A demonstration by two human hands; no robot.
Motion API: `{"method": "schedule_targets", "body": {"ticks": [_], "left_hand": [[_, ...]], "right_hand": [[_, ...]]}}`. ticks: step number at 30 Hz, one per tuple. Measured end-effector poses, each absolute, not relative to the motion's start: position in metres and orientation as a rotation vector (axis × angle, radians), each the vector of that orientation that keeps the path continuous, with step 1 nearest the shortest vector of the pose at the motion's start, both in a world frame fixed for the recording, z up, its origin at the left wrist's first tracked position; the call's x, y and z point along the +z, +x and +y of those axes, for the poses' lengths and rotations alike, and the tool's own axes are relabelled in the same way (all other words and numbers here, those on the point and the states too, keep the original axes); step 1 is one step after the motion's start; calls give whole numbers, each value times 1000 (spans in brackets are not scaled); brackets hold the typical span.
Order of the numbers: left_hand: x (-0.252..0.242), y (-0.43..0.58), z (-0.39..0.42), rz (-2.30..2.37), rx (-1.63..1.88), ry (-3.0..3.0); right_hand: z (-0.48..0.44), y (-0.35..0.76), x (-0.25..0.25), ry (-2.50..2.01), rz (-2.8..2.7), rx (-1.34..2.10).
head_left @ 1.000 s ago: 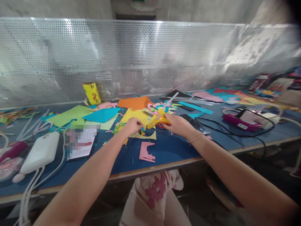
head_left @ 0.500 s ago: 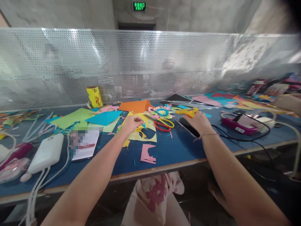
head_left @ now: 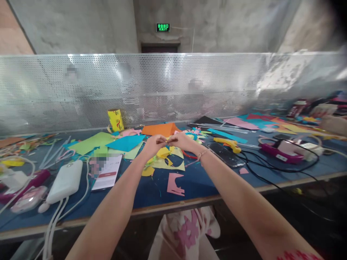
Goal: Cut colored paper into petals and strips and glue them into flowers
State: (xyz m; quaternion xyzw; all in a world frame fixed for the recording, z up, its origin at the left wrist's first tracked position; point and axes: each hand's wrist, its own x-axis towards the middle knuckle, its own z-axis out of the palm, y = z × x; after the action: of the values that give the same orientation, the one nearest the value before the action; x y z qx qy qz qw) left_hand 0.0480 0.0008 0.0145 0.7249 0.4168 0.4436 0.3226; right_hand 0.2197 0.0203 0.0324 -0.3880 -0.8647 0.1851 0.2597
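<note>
My left hand (head_left: 153,144) and my right hand (head_left: 182,141) meet fingertip to fingertip above a yellow paper sheet with cut-out holes (head_left: 168,160). Both pinch a small piece between them; it is too small to name. A yellow glue gun (head_left: 227,143) lies on the blue table (head_left: 151,191) to the right of my right hand, beside a black phone (head_left: 223,154). Red and yellow scissor handles (head_left: 189,155) peek out under my right wrist. A pink paper cut-out (head_left: 175,183) lies nearer the table edge.
Green (head_left: 89,142), blue (head_left: 125,142) and orange (head_left: 159,129) papers lie behind my hands. A white power bank (head_left: 65,181) with cables and a paper card (head_left: 107,172) sit at left. A magenta device (head_left: 279,152) with black cables is at right. A perforated metal screen (head_left: 168,86) backs the table.
My right hand set the yellow glue gun down to the right, then came back left to meet my left hand. The view has tilted upward.
</note>
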Motion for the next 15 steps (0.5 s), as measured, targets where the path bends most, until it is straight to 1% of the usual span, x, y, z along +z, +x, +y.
{"method": "schedule_targets", "body": {"ticks": [6,9,13,15], "left_hand": [[19,44,0,1186,1179,1975],[18,41,3,1299,1163,2016],[6,24,17,1586,938,2201],[0,12,23,1705,833,2195]], "right_hand": [[21,218,39,-1128,-2239,480],[20,221,34,-1080,-2110,551],[23,231,26,-947,-1957,734],[21,237,26,-868,-1855,834]]}}
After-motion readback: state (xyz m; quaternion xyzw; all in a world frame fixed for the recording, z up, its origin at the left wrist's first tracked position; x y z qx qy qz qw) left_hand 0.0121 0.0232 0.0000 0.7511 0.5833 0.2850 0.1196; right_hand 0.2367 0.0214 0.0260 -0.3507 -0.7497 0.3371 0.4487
